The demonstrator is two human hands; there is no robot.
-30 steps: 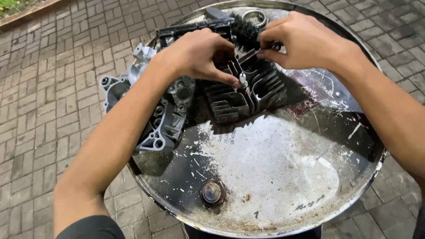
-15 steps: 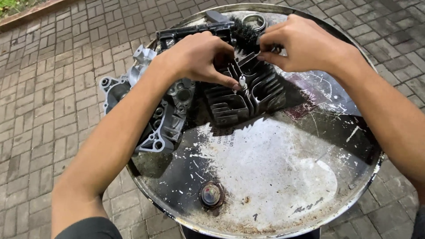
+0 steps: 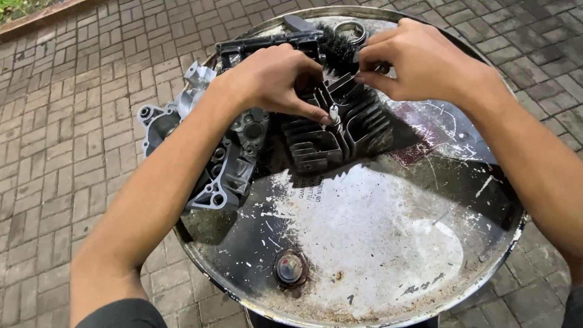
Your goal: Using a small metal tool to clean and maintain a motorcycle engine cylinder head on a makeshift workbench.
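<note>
Single head view, steeply down and close over drum top [image 3: 376, 243].
</note>
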